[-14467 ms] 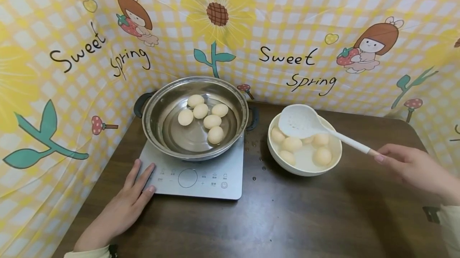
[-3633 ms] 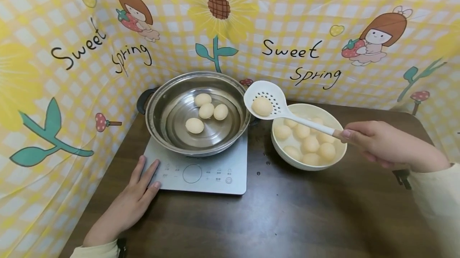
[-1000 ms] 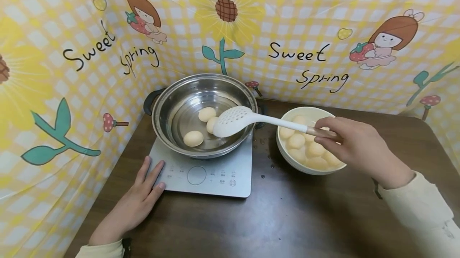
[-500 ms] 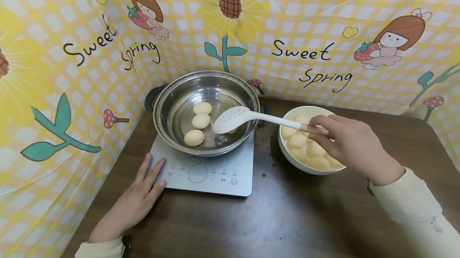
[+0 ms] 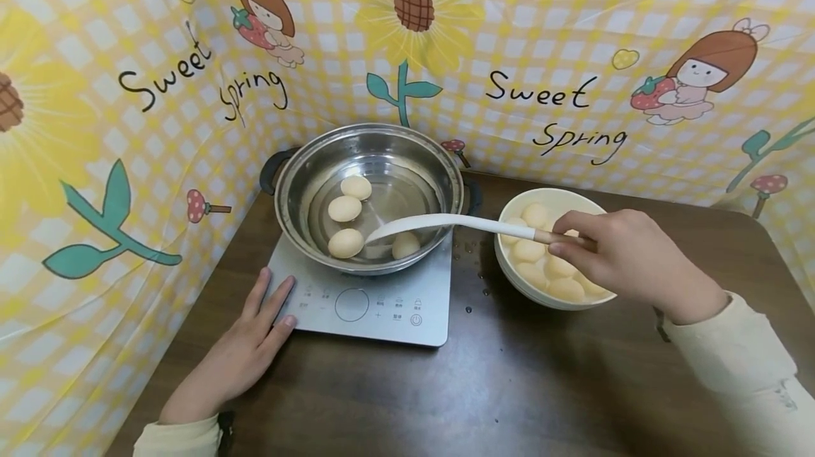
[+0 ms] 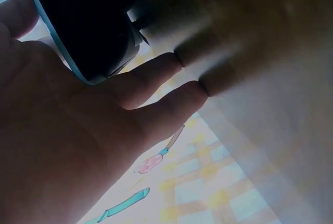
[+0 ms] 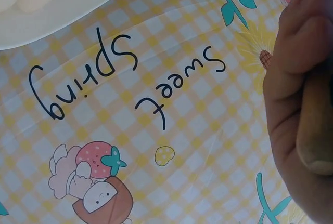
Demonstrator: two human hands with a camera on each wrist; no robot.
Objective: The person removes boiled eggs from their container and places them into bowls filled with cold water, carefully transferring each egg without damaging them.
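My right hand [image 5: 630, 259] grips the wooden handle of a white perforated skimmer [image 5: 439, 221]. The skimmer's head dips into the steel pot [image 5: 369, 140], tilted nearly edge-on, so its bowl is mostly hidden. Several pale eggs [image 5: 345, 209] sit in water in the pot; one egg [image 5: 405, 245] is close to the skimmer on its near side. In the right wrist view, curled fingers wrap the wooden handle [image 7: 316, 125]. My left hand [image 5: 242, 351] lies with fingers extended at the left edge of the induction cooker [image 5: 395, 333]; the left wrist view shows straight fingers [image 6: 174, 107].
A cream bowl [image 5: 523, 293] of water and several eggs stands right of the cooker, partly under my right hand. Water drops dot the dark wooden table [image 5: 484, 386] between them. A yellow checked cloth [image 5: 305, 32] hangs behind and at the left. The pot has black side handles [image 5: 270, 172].
Earlier the skimmer lifted an egg between pot and bowl; now fewer eggs are in the pot and more in the bowl. Lately its head tilts edge-on in the pot, and eggs drift left.
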